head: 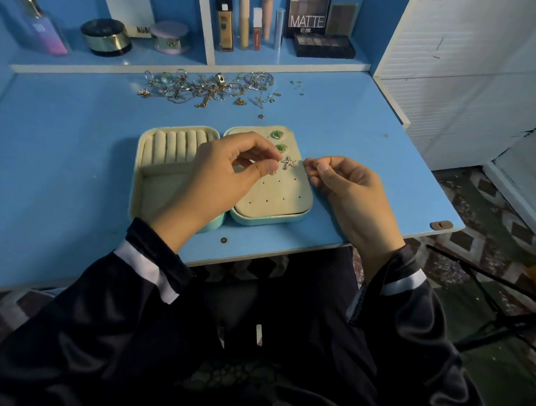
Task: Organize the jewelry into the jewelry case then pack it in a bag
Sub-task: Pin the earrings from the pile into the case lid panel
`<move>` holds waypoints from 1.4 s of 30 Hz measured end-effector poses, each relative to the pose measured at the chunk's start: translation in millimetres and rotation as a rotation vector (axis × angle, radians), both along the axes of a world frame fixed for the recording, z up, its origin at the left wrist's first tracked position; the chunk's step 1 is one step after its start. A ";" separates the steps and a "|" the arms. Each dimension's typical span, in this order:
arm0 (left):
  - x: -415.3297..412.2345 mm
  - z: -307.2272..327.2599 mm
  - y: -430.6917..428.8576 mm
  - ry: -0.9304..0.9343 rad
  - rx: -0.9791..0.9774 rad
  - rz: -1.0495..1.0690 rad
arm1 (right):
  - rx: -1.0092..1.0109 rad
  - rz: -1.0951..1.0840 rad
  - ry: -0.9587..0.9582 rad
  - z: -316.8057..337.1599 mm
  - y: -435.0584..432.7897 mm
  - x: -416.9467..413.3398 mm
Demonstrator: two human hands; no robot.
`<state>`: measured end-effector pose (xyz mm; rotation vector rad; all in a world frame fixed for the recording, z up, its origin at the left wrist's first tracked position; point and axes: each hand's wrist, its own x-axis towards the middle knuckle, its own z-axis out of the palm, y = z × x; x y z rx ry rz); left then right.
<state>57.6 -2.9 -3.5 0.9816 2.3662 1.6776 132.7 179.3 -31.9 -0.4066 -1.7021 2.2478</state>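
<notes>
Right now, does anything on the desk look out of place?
Yes. The jewelry pile lies tangled at the back, tiny bits scattered right of it, and one small round piece sits alone near the front edge.

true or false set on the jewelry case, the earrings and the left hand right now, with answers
1. The mint-green jewelry case lies open on the blue table. True.
2. Two green square earrings sit on the case's beige perforated panel. True.
3. The silver starfish earring lies on the bare table. False: it sits on the panel, below the green earrings.
4. The pile of loose jewelry lies at the table's near edge. False: it lies at the far edge, below the shelf.
5. The left hand rests flat on the table. False: it pinches a small gold piece over the panel.
</notes>
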 end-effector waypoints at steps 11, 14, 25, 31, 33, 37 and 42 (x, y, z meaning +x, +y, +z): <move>2.1 4.1 3.3 0.046 -0.003 -0.014 | 0.043 -0.006 0.128 17.0 -4.3 1.2; 2.1 8.4 4.5 0.091 -0.016 -0.009 | 0.027 0.002 0.152 20.5 -6.4 0.9; -0.7 10.9 3.5 0.237 -0.046 -0.015 | -0.003 0.027 0.200 28.7 -10.0 -2.8; -2.9 12.9 3.4 0.188 -0.038 0.009 | -0.003 0.029 0.202 30.9 -11.0 -3.6; -2.4 13.6 3.3 0.154 -0.025 0.007 | -0.004 0.032 0.204 31.4 -11.0 -3.7; -2.1 15.8 2.0 0.213 -0.052 0.029 | -0.004 0.044 0.208 31.8 -11.2 -4.2; -1.0 19.6 2.8 0.293 -0.059 0.033 | -0.002 0.047 0.213 33.2 -12.3 -4.9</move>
